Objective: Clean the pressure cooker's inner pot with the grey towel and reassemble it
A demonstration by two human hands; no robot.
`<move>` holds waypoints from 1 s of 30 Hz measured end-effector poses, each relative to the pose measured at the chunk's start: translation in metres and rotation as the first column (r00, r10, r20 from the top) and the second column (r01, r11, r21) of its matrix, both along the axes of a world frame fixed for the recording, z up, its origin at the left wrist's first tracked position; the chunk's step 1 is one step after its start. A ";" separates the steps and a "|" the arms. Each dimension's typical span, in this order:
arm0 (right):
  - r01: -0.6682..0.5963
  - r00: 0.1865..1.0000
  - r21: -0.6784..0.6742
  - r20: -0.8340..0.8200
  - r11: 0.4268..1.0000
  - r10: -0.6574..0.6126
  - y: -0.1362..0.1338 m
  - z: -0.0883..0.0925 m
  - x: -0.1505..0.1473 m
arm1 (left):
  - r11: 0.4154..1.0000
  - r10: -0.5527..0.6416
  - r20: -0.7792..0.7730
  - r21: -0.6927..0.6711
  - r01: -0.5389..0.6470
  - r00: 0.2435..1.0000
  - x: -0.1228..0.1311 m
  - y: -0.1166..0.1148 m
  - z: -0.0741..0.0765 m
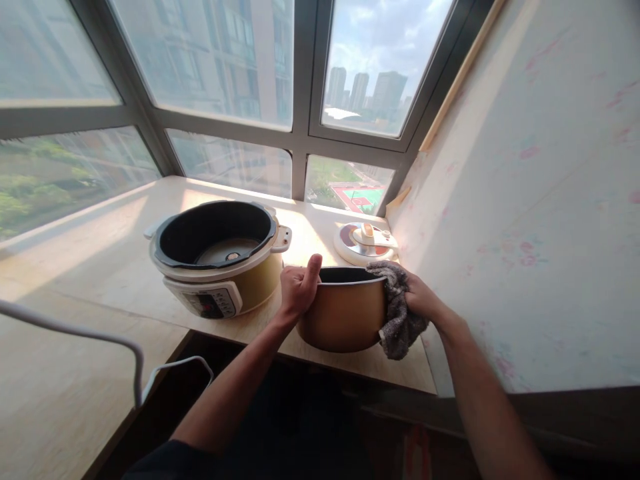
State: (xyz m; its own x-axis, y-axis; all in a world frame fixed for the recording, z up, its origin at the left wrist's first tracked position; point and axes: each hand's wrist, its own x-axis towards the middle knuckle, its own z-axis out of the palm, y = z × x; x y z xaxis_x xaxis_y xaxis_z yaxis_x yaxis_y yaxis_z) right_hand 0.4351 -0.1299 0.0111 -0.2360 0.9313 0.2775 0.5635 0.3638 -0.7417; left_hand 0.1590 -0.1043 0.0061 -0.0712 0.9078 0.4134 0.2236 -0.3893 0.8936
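Note:
A gold inner pot point(345, 317) with a dark inside is at the front edge of the sill, between my hands. My left hand point(299, 288) grips its left rim, thumb pointing up. On the other side my right hand point(419, 297) is closed on a grey cloth point(397, 320), which lies against the pot's right rim and hangs down its side. To the left stands the cooker body point(255, 283), lidless, its dark cavity facing up. Behind the pot, the round white lid point(363, 243) rests on the sill near the wall.
Windows point(230, 53) rise behind the sill point(115, 233). A patterned wall point(530, 200) borders the right side. At the lower left a white cable point(90, 333) runs across, and a dark gap lies below the sill's front edge.

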 end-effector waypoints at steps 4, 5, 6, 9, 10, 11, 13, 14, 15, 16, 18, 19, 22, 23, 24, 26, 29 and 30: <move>0.041 0.980 -0.132 -0.187 0.990 -0.066 0.029 -0.016 0.014 | 0.998 0.052 0.165 -0.043 -0.046 0.985 -0.001 0.008 -0.009; 0.046 0.972 -0.166 -0.220 0.985 -0.083 0.033 -0.018 0.015 | 0.998 0.059 0.200 -0.043 -0.051 0.978 -0.002 0.011 -0.012; 0.042 0.964 -0.198 -0.248 0.979 -0.091 0.035 -0.018 0.015 | 0.998 0.058 0.235 -0.038 -0.050 0.970 -0.003 0.013 -0.015; 0.004 0.956 -0.257 -0.282 0.967 -0.079 0.035 -0.013 0.011 | 1.000 0.026 0.330 -0.012 -0.024 0.944 -0.007 0.019 -0.024; -0.012 0.960 -0.262 -0.274 0.965 -0.062 0.033 -0.009 0.010 | 1.000 0.017 0.351 -0.005 -0.017 0.936 -0.009 0.021 -0.027; -0.028 0.966 -0.262 -0.255 0.965 -0.041 0.031 -0.005 0.007 | 1.000 0.016 0.368 -0.003 -0.016 0.930 -0.010 0.023 -0.029; -0.052 0.979 -0.247 -0.204 0.968 0.000 0.026 0.005 0.003 | 0.999 0.032 0.385 -0.021 -0.026 0.922 -0.011 0.026 -0.033; -0.059 0.984 -0.234 -0.180 0.970 0.016 0.023 0.009 0.000 | 0.999 0.044 0.389 -0.037 -0.033 0.920 -0.011 0.028 -0.035; -0.062 0.987 -0.220 -0.162 0.973 0.027 0.021 0.012 -0.002 | 0.998 0.056 0.389 -0.051 -0.039 0.920 -0.011 0.029 -0.036; -0.060 0.988 -0.207 -0.148 0.976 0.029 0.019 0.015 -0.004 | 0.997 0.068 0.384 -0.062 -0.048 0.921 -0.011 0.030 -0.036; -0.049 0.992 -0.200 -0.126 0.979 0.024 0.014 0.019 -0.007 | 0.995 0.091 0.349 -0.071 -0.071 0.933 -0.013 0.030 -0.036; -0.045 0.994 -0.206 -0.110 0.978 0.023 0.012 0.020 -0.009 | 0.994 0.105 0.319 -0.070 -0.087 0.942 -0.014 0.029 -0.035; -0.039 0.998 -0.236 -0.046 0.971 0.029 0.005 0.024 -0.011 | 0.994 0.108 0.168 -0.037 -0.103 0.980 -0.019 0.021 -0.027; -0.036 0.999 -0.238 -0.022 0.971 0.032 0.003 0.027 -0.013 | 0.995 0.095 0.089 -0.004 -0.095 0.991 -0.021 0.016 -0.022; -0.028 1.000 -0.234 0.004 0.972 0.030 0.000 0.030 -0.015 | 0.996 0.081 -0.009 0.044 -0.081 0.997 -0.022 0.011 -0.016; 0.006 0.997 -0.206 0.073 0.979 0.009 -0.005 0.037 -0.021 | 0.985 0.073 -0.248 0.170 -0.031 0.966 -0.022 -0.003 -0.002; 0.076 0.971 -0.148 0.235 0.986 -0.040 -0.016 0.051 -0.036 | 0.942 0.124 -0.567 0.326 0.084 0.815 -0.013 -0.025 0.023; 0.104 0.953 -0.128 0.297 0.986 -0.062 -0.021 0.056 -0.042 | 0.932 0.137 -0.632 0.343 0.116 0.762 -0.008 -0.032 0.029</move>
State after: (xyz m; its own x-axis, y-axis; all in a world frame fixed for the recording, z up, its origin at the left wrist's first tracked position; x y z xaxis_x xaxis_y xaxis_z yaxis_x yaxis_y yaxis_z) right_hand 0.3926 -0.1504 0.0674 -0.2071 0.9756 0.0734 0.7865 0.2106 -0.5806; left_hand 0.1514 -0.1364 0.0355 0.3144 0.6979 0.6435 0.6939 -0.6316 0.3459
